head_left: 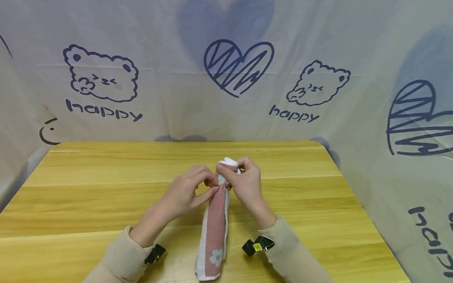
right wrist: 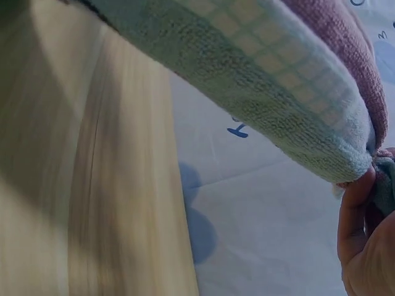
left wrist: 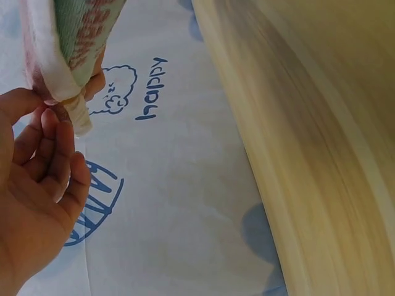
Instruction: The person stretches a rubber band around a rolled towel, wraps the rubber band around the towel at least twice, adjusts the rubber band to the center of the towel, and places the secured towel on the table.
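Two hands pinch a long folded towel (head_left: pixel 217 226) over the middle of the surface (head_left: pixel 100 206).
The left hand (head_left: pixel 184 190) clamps thumb and fingertips on the towel's edge, just below its bunched far end; the right hand (head_left: pixel 248 183) grips that end, thumb across the pink side, beside the white tip. The strip runs toward the person, a pale flower (head_left: pixel 216 257) near its lower end. A printed curtain (head_left: pixel 171 93) hangs behind the surface.
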`<action>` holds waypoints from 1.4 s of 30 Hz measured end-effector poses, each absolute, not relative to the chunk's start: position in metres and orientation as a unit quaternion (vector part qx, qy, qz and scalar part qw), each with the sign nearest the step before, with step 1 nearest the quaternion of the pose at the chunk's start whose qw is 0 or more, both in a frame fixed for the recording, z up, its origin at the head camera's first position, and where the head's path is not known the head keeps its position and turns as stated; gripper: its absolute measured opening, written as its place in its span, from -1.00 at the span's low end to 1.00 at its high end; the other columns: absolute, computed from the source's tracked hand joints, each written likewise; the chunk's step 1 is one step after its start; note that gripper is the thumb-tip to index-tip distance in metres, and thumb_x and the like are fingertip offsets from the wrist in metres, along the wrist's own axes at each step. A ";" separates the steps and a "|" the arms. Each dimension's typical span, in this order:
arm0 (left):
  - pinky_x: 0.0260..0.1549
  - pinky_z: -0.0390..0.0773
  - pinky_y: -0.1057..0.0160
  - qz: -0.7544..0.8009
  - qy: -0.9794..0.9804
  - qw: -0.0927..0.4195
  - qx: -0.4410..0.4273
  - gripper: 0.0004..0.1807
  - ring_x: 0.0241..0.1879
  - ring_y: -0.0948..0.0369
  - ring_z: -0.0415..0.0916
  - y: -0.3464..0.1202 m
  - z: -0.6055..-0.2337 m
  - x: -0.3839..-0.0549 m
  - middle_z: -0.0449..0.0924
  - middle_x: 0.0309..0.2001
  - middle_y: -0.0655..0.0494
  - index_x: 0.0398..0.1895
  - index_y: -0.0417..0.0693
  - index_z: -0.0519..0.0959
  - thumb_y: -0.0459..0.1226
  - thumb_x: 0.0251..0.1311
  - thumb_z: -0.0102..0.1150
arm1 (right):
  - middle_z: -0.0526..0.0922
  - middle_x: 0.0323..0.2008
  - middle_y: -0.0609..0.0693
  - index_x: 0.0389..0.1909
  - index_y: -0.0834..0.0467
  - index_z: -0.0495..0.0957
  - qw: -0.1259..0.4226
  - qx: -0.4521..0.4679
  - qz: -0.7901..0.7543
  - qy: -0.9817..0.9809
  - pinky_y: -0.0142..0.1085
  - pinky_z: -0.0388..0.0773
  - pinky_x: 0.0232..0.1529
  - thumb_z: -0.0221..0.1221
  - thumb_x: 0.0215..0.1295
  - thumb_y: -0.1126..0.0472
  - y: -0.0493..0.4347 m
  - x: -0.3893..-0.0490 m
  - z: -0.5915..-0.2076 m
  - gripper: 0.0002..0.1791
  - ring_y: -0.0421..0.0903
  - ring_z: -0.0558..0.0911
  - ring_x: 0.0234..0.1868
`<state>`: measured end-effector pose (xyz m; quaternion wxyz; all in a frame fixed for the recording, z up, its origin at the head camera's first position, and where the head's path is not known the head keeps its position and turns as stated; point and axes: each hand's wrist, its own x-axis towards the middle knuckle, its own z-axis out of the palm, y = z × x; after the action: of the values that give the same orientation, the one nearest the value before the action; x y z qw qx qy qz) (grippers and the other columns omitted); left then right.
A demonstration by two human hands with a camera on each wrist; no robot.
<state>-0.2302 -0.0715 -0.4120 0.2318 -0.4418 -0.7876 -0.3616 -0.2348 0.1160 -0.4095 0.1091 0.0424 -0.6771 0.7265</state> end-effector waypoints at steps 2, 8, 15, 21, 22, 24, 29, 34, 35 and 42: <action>-0.22 0.65 0.21 -0.364 -0.793 0.222 -0.436 -0.86 -0.21 0.21 0.55 -0.072 -0.411 -0.229 0.62 -0.24 0.13 -0.22 -0.09 0.62 -0.40 0.23 0.41 | 0.60 -0.41 0.04 -0.48 0.18 0.38 0.113 0.044 0.721 -0.683 -0.42 0.56 -0.68 0.49 0.16 0.32 0.115 -0.234 -0.410 -0.61 -0.24 0.56 -0.68; -0.21 0.65 0.23 -0.377 -0.807 0.196 -0.410 -0.88 -0.20 0.22 0.56 -0.074 -0.409 -0.224 0.62 -0.22 0.15 -0.20 -0.08 0.64 -0.37 0.27 0.41 | 0.60 -0.42 0.03 -0.48 0.17 0.37 0.118 0.041 0.711 -0.692 -0.42 0.56 -0.67 0.50 0.17 0.30 0.112 -0.233 -0.409 -0.59 -0.24 0.57 -0.64; -0.27 0.60 0.31 -0.355 -0.834 0.143 -0.398 -0.88 -0.29 0.28 0.50 -0.072 -0.408 -0.225 0.55 -0.32 0.22 -0.31 0.00 0.60 -0.37 0.23 0.38 | 0.63 -0.40 0.04 -0.48 0.18 0.40 0.128 0.040 0.698 -0.703 -0.43 0.57 -0.65 0.51 0.12 0.33 0.110 -0.230 -0.410 -0.61 -0.22 0.61 -0.53; -0.34 0.58 0.30 -0.353 -0.834 0.133 -0.402 -0.83 -0.32 0.31 0.45 -0.076 -0.405 -0.225 0.50 -0.35 0.26 -0.33 0.02 0.54 -0.37 0.19 0.37 | 0.67 -0.27 0.08 -0.26 0.28 0.51 0.076 0.078 0.715 -0.691 -0.42 0.57 -0.61 0.45 0.20 0.35 0.114 -0.233 -0.408 -0.73 -0.21 0.62 -0.47; -0.34 0.58 0.30 -0.356 -0.831 0.135 -0.405 -0.83 -0.32 0.32 0.45 -0.078 -0.405 -0.225 0.50 -0.35 0.26 -0.33 0.02 0.54 -0.38 0.19 0.37 | 0.67 -0.24 0.09 -0.19 0.30 0.52 0.060 0.093 0.717 -0.688 -0.41 0.57 -0.59 0.42 0.23 0.35 0.116 -0.235 -0.408 -0.73 -0.21 0.62 -0.46; -0.34 0.57 0.32 -0.367 -0.822 0.138 -0.412 -0.82 -0.32 0.32 0.45 -0.082 -0.405 -0.226 0.51 -0.34 0.25 -0.32 0.01 0.54 -0.40 0.19 0.36 | 0.65 -0.14 0.11 0.01 0.33 0.52 0.024 0.128 0.719 -0.682 -0.40 0.58 -0.54 0.35 0.30 0.33 0.122 -0.238 -0.407 -0.68 -0.21 0.62 -0.43; -0.41 0.52 0.34 -0.413 -0.795 0.124 -0.426 -0.81 -0.33 0.32 0.46 -0.088 -0.404 -0.229 0.54 -0.33 0.24 -0.32 0.00 0.55 -0.46 0.21 0.34 | 0.58 0.06 0.17 0.37 0.35 0.41 -0.056 0.230 0.693 -0.681 -0.35 0.61 -0.42 0.26 0.42 0.23 0.139 -0.244 -0.404 -0.42 -0.16 0.62 -0.31; -0.40 0.56 0.24 -0.437 -0.780 0.107 -0.435 -0.81 -0.31 0.27 0.49 -0.089 -0.404 -0.230 0.55 -0.30 0.23 -0.30 -0.01 0.55 -0.47 0.24 0.30 | 0.64 0.08 0.18 0.45 0.31 0.39 -0.097 0.292 0.655 -0.690 -0.28 0.66 -0.33 0.30 0.45 0.01 0.149 -0.245 -0.404 -0.30 -0.12 0.63 -0.23; -0.41 0.57 0.21 -0.439 -0.778 0.106 -0.436 -0.81 -0.31 0.27 0.49 -0.089 -0.404 -0.230 0.56 -0.30 0.23 -0.30 -0.01 0.55 -0.48 0.25 0.30 | 0.65 0.06 0.16 0.45 0.30 0.39 -0.101 0.295 0.651 -0.692 -0.25 0.68 -0.32 0.29 0.46 -0.01 0.150 -0.245 -0.404 -0.30 -0.12 0.64 -0.23; -0.39 0.58 0.24 -0.429 -0.777 0.119 -0.444 -0.82 -0.32 0.22 0.51 -0.085 -0.406 -0.229 0.56 -0.30 0.21 -0.29 -0.03 0.55 -0.48 0.24 0.29 | 0.66 -0.20 0.04 0.20 0.41 0.52 -0.062 0.236 0.655 -0.715 -0.31 0.67 -0.39 0.28 0.44 0.28 0.143 -0.244 -0.406 -0.58 -0.18 0.62 -0.40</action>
<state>-0.2291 -0.0852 -0.4058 0.1190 -0.4444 -0.7772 -0.4294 -0.2438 0.1431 -0.4057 -0.0620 0.2365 -0.7146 0.6555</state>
